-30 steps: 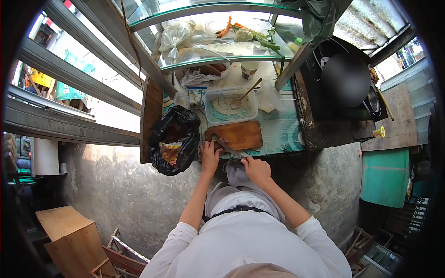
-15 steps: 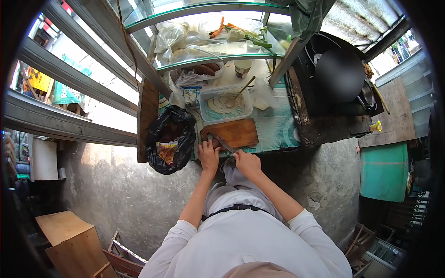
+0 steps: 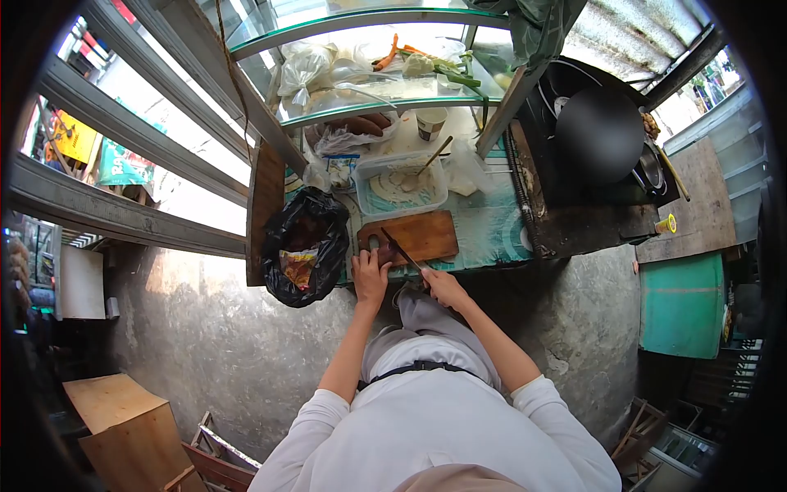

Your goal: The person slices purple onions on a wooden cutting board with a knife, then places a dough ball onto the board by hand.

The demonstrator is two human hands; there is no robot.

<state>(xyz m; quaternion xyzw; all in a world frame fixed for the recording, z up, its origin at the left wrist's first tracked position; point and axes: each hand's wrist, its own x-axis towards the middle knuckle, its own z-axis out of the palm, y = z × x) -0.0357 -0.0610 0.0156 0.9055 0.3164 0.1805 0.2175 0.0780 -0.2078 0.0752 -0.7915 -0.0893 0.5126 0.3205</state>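
My left hand [image 3: 370, 275] is at the left end of the wooden cutting board [image 3: 430, 234], its fingers closed on a dark reddish-brown piece of food [image 3: 385, 253] whose kind is hard to make out. In my right hand [image 3: 446, 289] is a knife [image 3: 402, 248], gripped by the handle. Its blade slants up and left over the board, just right of the food. Behind the board stands a clear plastic tub [image 3: 361, 199] with pale residue and a spoon [image 3: 434, 154] in it.
A black plastic bag [image 3: 275, 225] with a colourful wrapper inside stands left of the board. Behind are a paper cup [image 3: 430, 123], a bag of sausages [image 3: 361, 125] and a glass shelf [image 3: 369, 109] with vegetables. A stove area [image 3: 566, 230] is on the right.
The knife has shifted slightly: its tip has moved up and right, away from the left fingers, and my right hand is a little lower and further right. My left hand stays on the food.
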